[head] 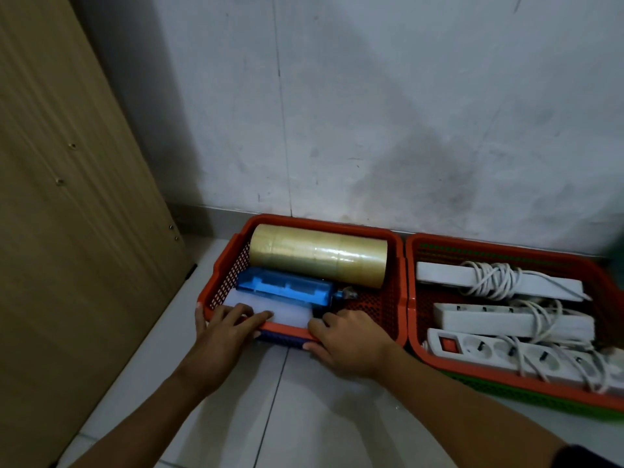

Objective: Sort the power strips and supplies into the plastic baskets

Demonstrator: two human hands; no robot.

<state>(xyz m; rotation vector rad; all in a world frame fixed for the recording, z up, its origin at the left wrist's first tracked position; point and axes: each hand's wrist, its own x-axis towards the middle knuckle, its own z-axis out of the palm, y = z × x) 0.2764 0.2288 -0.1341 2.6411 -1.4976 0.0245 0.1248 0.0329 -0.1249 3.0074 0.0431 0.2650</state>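
Note:
Two red plastic baskets stand side by side on the white tiled floor against the wall. The left basket (400, 265) holds a stack of clear tape rolls (317, 260) lying on its side, a blue translucent tool (287, 290) and a white block (290, 314). The right basket (413, 298) holds three white power strips (506, 320) with coiled cords. My left hand (224, 327) lies over the left basket's front rim, fingers on the white block. My right hand (347, 339) grips that same front rim, thumb under it.
A tan wooden panel (67, 197) leans at the left, close to the left basket. The scuffed white wall (371, 113) rises right behind both baskets. Something blue (280, 339) and something green (506, 386) show beneath the baskets.

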